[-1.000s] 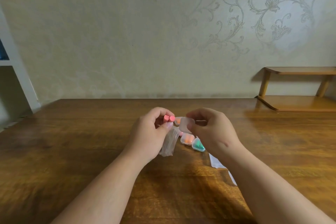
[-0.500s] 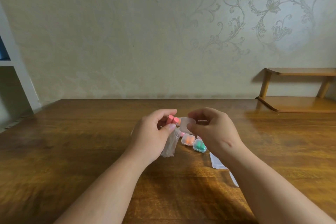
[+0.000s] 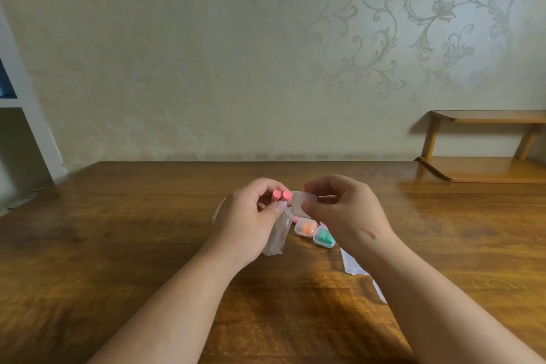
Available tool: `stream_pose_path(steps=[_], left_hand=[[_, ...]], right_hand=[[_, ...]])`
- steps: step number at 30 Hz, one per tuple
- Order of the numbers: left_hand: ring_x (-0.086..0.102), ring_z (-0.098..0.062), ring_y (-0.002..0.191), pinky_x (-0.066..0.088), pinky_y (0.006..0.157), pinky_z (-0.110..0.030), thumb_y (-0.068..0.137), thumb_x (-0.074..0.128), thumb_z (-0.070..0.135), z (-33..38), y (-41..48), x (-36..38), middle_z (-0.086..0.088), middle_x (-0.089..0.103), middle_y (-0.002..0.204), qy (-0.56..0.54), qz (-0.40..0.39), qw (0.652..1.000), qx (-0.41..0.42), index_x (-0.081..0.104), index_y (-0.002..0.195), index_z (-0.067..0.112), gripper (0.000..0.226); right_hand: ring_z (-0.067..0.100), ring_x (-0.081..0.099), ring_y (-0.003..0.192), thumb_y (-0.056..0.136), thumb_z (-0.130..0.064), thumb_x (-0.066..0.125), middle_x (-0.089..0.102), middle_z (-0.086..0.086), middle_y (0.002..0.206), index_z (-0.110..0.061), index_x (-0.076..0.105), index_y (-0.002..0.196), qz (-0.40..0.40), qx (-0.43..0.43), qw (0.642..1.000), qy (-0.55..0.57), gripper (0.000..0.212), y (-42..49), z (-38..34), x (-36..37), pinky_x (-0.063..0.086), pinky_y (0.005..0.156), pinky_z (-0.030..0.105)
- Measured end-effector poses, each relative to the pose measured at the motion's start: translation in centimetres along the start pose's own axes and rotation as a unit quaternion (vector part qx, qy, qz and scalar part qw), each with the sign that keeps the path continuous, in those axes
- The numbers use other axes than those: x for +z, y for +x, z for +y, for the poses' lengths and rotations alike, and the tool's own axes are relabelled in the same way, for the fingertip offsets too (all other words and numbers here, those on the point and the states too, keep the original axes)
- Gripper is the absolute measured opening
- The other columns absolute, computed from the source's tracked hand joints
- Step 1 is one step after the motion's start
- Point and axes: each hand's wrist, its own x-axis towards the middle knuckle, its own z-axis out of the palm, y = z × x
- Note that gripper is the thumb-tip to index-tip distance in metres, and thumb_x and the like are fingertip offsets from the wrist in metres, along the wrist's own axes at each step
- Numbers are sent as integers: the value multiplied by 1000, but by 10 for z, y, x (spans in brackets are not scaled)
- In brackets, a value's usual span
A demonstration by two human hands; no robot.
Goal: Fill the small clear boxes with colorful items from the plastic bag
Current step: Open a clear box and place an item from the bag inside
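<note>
Head view: left hand (image 3: 248, 224) pinches two pink items (image 3: 282, 195), plastic bag (image 3: 276, 241) hanging under its palm. Right hand (image 3: 348, 213) grips a small clear box (image 3: 301, 204) just beside them. Orange-filled box (image 3: 305, 227) and green-filled box (image 3: 324, 237) sit on the worktop (image 3: 118, 245) below.

Both bare forearms reach forward from the lower edge, wrists near each other. The left hand (image 3: 248, 224) is curled, thumb and fingers pinching two pink pieces (image 3: 281, 195). The right hand (image 3: 350, 216), also curled, pinches a small clear box (image 3: 301, 204) just beside them.
</note>
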Motion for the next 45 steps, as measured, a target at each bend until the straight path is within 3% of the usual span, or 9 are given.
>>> stream_pose_path(steps=[4,8,12,17,26,29,35,41,45], left_hand=[[54,-4,113,39,85,-9,94,64,17,0,1,1,18,61,121,-4,-20,1000,17,70,102,27,15],[53,-4,120,45,101,-28,93,64,13,-1,0,1,22,62,125,-69,-68,995,1,71,93,34,22],[64,-7,99,55,82,-26,95,62,17,-2,1,-2,16,68,98,-107,-64,992,-24,69,96,34,19],[65,-7,104,58,90,-36,96,62,15,-3,3,-1,17,70,104,-129,-46,989,-49,70,99,36,23],[67,-6,99,59,87,-40,86,71,32,0,2,-1,18,73,99,-88,-34,995,-43,72,103,34,17],[68,-6,96,59,85,-41,81,77,34,-1,2,-2,15,74,96,-80,-18,996,-41,73,101,30,21],[61,-5,76,40,58,-16,79,77,43,0,2,-3,14,65,80,-8,-3,1000,-12,65,74,27,21],[62,-7,91,48,72,-18,77,81,31,-3,2,0,11,67,97,12,10,1000,23,71,75,19,15],[62,-13,92,49,73,-20,77,83,22,-6,1,4,5,68,102,72,24,993,87,71,81,17,14]], right_hand=[[-2,65,81,82,-18,76,69,-18,87,-33,69,94,8,0,1000,12,21,-1,-2,0,55,71,18],[-2,67,78,80,-20,78,71,-15,86,-28,71,94,16,-6,999,30,18,-2,-3,0,57,70,20],[-6,66,78,83,-11,69,71,-16,84,-26,73,95,10,-6,999,43,20,-2,-4,0,57,72,19],[3,63,77,84,-15,71,68,-15,85,-36,67,89,21,-56,997,58,22,-9,-14,0,57,70,21],[3,61,74,84,-17,75,69,-12,79,-26,72,86,-14,-97,995,21,9,-14,-16,5,46,62,11],[4,62,74,89,-17,69,68,-10,79,-21,69,89,-10,-84,996,33,4,-13,-15,4,52,62,19],[12,70,67,92,-13,66,70,1,81,-16,61,96,-3,-39,992,121,7,-14,-21,2,61,61,28],[18,74,78,87,-8,70,76,6,84,-9,72,94,-82,30,971,224,8,-17,-25,0,61,73,29],[17,73,83,82,-13,77,76,2,86,-14,74,93,-106,40,975,190,11,-16,-23,3,61,70,28]])
